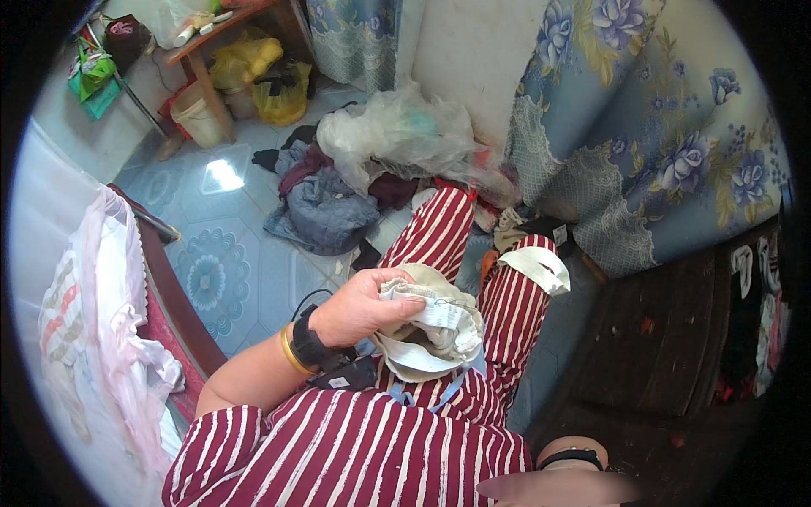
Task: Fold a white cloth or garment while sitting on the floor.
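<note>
My left hand (364, 307) grips a bunched beige cloth piece (431, 275) with a white elastic band (437, 314), thumb on top and fingers behind. The cloth rests over my lap, its lower white edge curving open towards me. A thin dark thread lies in loose loops on the band. Draped across my right knee is a loose white strip (538, 266), apart from the cloth. Light blue straps (447, 396) show on my lap under it. My right hand is out of view; just a wrist with a black band and a blurred patch show at the bottom edge.
Clothes (329, 209) and a clear plastic bag (405, 130) lie on the tiled floor ahead. A bed edge with pale bedding (114, 304) stands left; a dark wooden cabinet (633, 342) stands right. Floral curtains (671, 139) hang behind. A bucket (196, 114) sits under a table (222, 28).
</note>
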A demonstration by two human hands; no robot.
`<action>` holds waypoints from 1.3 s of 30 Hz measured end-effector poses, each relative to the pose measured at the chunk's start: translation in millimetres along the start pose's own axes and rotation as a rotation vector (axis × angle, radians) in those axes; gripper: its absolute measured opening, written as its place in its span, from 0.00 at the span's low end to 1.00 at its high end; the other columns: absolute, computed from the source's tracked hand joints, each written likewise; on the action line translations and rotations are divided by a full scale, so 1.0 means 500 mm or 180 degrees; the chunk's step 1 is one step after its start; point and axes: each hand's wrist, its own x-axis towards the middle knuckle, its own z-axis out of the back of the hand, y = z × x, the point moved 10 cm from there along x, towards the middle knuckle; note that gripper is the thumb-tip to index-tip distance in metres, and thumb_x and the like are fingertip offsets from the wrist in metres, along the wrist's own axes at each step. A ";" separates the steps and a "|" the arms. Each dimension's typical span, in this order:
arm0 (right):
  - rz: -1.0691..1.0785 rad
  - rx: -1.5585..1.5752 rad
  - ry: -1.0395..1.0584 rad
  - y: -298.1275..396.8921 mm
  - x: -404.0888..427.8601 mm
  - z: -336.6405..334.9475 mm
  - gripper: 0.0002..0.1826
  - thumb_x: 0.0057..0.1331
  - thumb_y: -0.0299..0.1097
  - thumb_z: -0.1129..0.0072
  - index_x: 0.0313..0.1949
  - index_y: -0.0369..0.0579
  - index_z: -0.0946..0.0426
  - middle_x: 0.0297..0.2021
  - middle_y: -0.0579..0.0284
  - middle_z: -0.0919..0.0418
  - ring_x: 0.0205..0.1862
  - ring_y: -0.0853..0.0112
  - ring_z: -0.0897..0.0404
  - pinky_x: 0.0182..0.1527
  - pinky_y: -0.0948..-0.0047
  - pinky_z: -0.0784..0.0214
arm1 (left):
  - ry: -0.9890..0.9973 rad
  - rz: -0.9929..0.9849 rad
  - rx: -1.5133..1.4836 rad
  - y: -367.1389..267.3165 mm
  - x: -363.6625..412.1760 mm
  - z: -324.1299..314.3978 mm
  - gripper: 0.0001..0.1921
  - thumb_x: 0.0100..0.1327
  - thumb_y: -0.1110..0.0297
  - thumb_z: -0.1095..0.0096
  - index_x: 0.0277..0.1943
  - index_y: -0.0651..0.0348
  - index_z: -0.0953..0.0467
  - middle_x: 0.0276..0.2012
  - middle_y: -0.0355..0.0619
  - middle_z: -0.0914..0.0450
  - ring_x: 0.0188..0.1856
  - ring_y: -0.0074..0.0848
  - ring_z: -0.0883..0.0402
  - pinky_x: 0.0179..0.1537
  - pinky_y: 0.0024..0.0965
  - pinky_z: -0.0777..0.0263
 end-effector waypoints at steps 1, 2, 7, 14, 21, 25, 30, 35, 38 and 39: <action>-0.0050 0.0158 -0.0031 -0.004 0.002 0.003 0.08 0.65 0.19 0.48 0.40 0.27 0.22 0.46 0.33 0.24 0.46 0.44 0.22 0.47 0.52 0.26 | 0.0077 -0.0090 -0.0052 -0.007 -0.001 -0.004 0.07 0.62 0.71 0.34 0.41 0.60 0.24 0.37 0.36 0.20 0.39 0.14 0.23 0.43 0.20 0.29; -0.0023 0.0198 0.0020 -0.004 0.005 0.000 0.08 0.65 0.20 0.48 0.40 0.27 0.22 0.46 0.33 0.24 0.45 0.44 0.22 0.47 0.51 0.26 | 0.0098 -0.0094 -0.0066 -0.008 -0.002 -0.006 0.07 0.62 0.72 0.34 0.41 0.60 0.24 0.37 0.36 0.20 0.40 0.14 0.23 0.43 0.20 0.29; 0.0119 0.0476 0.0352 0.001 0.017 -0.011 0.08 0.66 0.21 0.49 0.38 0.27 0.22 0.43 0.34 0.23 0.45 0.43 0.22 0.46 0.51 0.27 | 0.0089 -0.0144 -0.0092 -0.012 0.001 0.001 0.07 0.63 0.72 0.34 0.42 0.61 0.23 0.38 0.37 0.20 0.40 0.15 0.22 0.45 0.21 0.28; 0.0106 0.0585 0.0202 -0.005 0.002 -0.009 0.09 0.67 0.21 0.51 0.39 0.29 0.22 0.42 0.35 0.23 0.43 0.45 0.22 0.47 0.49 0.27 | 0.0203 -0.0237 -0.0015 -0.018 0.002 -0.002 0.07 0.63 0.71 0.35 0.42 0.62 0.22 0.38 0.37 0.19 0.39 0.15 0.23 0.43 0.20 0.29; 0.0025 0.0507 0.0431 -0.027 0.035 -0.016 0.10 0.69 0.23 0.52 0.42 0.30 0.23 0.44 0.37 0.23 0.43 0.46 0.21 0.49 0.49 0.27 | 0.0260 -0.0283 0.0185 -0.021 -0.002 -0.007 0.09 0.65 0.69 0.37 0.44 0.65 0.23 0.37 0.36 0.20 0.38 0.14 0.24 0.41 0.19 0.29; 0.1024 -0.1296 0.0369 -0.035 0.004 0.003 0.08 0.66 0.27 0.48 0.40 0.35 0.23 0.39 0.45 0.21 0.40 0.52 0.21 0.44 0.57 0.26 | 0.0213 -0.0333 0.0526 -0.021 -0.003 -0.017 0.09 0.65 0.69 0.37 0.43 0.64 0.22 0.36 0.35 0.21 0.36 0.13 0.25 0.39 0.19 0.30; -0.1323 -0.4616 -0.0783 -0.151 -0.003 0.192 0.15 0.55 0.26 0.34 0.42 0.38 0.23 0.36 0.50 0.23 0.36 0.57 0.21 0.39 0.64 0.27 | 0.0287 -0.0526 0.0719 -0.033 -0.011 -0.040 0.08 0.65 0.69 0.40 0.44 0.64 0.23 0.34 0.35 0.21 0.36 0.13 0.26 0.38 0.20 0.30; -0.1461 -0.4688 -0.0661 -0.200 -0.049 0.236 0.12 0.57 0.23 0.38 0.41 0.38 0.24 0.34 0.52 0.24 0.34 0.59 0.21 0.36 0.65 0.27 | 0.0016 -0.0610 0.1446 -0.042 -0.018 -0.029 0.08 0.63 0.70 0.40 0.42 0.66 0.23 0.32 0.38 0.21 0.35 0.15 0.26 0.37 0.23 0.29; -0.1330 -0.4832 -0.0572 -0.192 -0.037 0.236 0.10 0.57 0.22 0.40 0.40 0.39 0.24 0.32 0.53 0.25 0.32 0.59 0.21 0.34 0.66 0.26 | -0.0044 -0.0637 0.1501 -0.044 -0.016 -0.030 0.08 0.64 0.70 0.40 0.41 0.66 0.23 0.32 0.39 0.22 0.35 0.16 0.26 0.37 0.24 0.29; -0.1265 -0.4849 -0.0518 -0.188 -0.027 0.230 0.09 0.58 0.21 0.41 0.39 0.39 0.24 0.32 0.52 0.24 0.33 0.59 0.21 0.34 0.67 0.26 | -0.0009 -0.0661 0.1390 -0.045 -0.015 -0.034 0.08 0.64 0.70 0.40 0.41 0.66 0.23 0.31 0.39 0.22 0.35 0.16 0.26 0.37 0.24 0.29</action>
